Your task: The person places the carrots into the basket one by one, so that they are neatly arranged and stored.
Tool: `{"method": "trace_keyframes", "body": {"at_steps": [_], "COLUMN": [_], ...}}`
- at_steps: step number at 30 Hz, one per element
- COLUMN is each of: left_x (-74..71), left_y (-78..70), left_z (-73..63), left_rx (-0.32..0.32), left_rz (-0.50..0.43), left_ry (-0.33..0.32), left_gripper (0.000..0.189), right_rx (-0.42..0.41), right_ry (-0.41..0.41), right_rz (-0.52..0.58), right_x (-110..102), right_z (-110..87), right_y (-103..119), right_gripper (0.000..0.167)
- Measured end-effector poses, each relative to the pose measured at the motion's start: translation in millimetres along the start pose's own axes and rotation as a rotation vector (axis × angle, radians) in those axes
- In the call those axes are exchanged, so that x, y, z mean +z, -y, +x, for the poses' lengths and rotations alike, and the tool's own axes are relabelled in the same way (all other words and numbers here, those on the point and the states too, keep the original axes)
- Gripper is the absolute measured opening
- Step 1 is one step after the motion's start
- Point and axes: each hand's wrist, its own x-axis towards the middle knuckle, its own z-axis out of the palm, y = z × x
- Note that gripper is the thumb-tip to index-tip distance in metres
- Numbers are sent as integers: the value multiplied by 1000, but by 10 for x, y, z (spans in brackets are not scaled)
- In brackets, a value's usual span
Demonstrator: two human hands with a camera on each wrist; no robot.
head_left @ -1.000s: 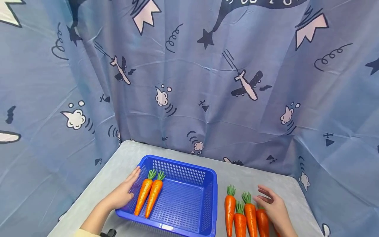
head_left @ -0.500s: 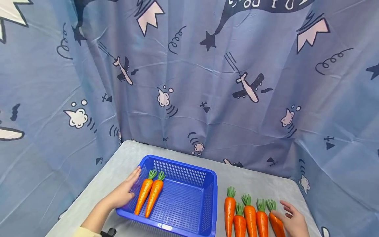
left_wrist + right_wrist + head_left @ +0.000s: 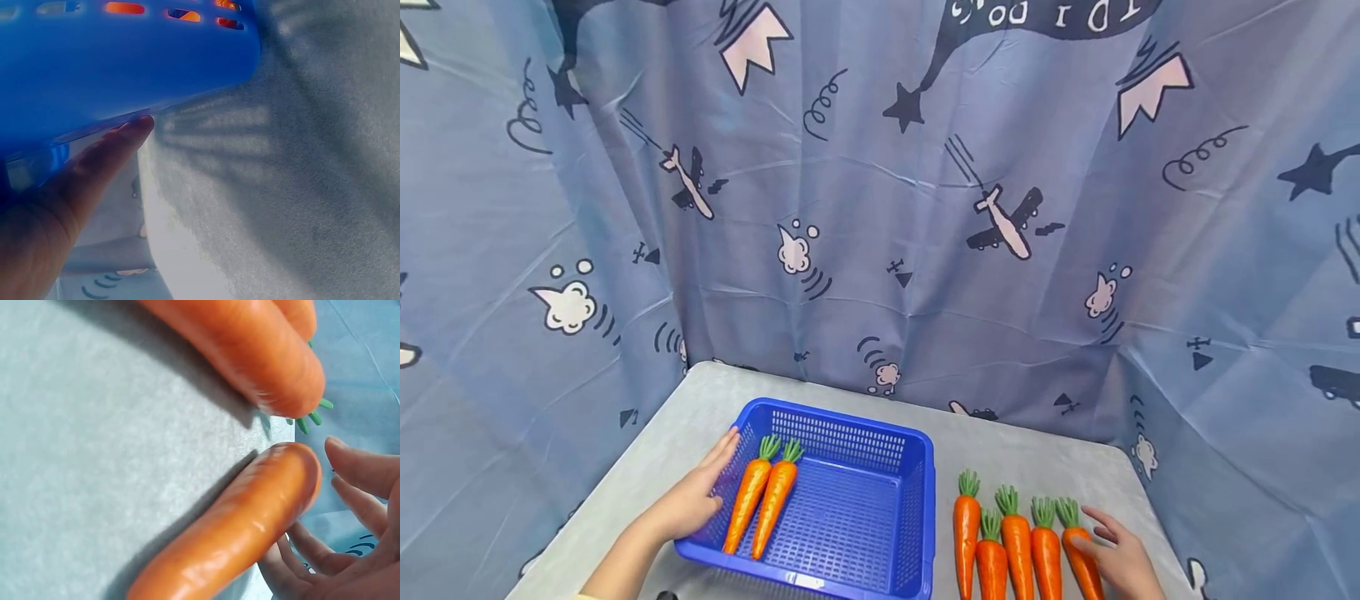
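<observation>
My left hand lies along the left wall of a blue plastic basket, fingers straight against it. In the left wrist view one finger touches the basket's smooth side. Two orange carrots with green tops lie side by side inside, near that wall. My right hand is at the rightmost carrot of a row on the table. From the right wrist, the thumb stands apart from this carrot while the other fingers reach past its far side, partly hidden by it.
Several more carrots lie in the row between the basket and my right hand, green tops pointing away. The grey table is enclosed by a blue patterned curtain at the back and sides.
My right hand has moved right and down from above the row to the rightmost carrot, uncovering the green tops. The left hand stays at the basket. The head view has shifted slightly.
</observation>
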Motion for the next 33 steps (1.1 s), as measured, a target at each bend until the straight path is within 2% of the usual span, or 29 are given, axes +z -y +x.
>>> {"method": "trace_keyframes", "body": {"at_steps": [5,11,17,23,30,33], "left_x": [15,15,-1,23,15,12], "left_y": [-12,23,61,43,26,35], "left_z": [-13,-13,8,49,37,12], "left_rx": [-1,12,22,33,23,12], "left_rz": [7,8,28,16,18,15], "left_ry": [4,4,-13,2,-13,-10], "left_gripper": [91,92,93,92,92,93], "right_rx": [-18,-30,-29,-10,-83,-118], "right_ry": [31,68,37,-10,-47,-28], "right_rz": [-25,-12,27,154,273,320], "right_x": [19,49,46,-93,-122,-105], "right_z": [37,37,8,-60,-126,-190], "right_y": [-55,-103,-56,-6,206,332], "right_gripper": [74,76,66,71,65,65]}}
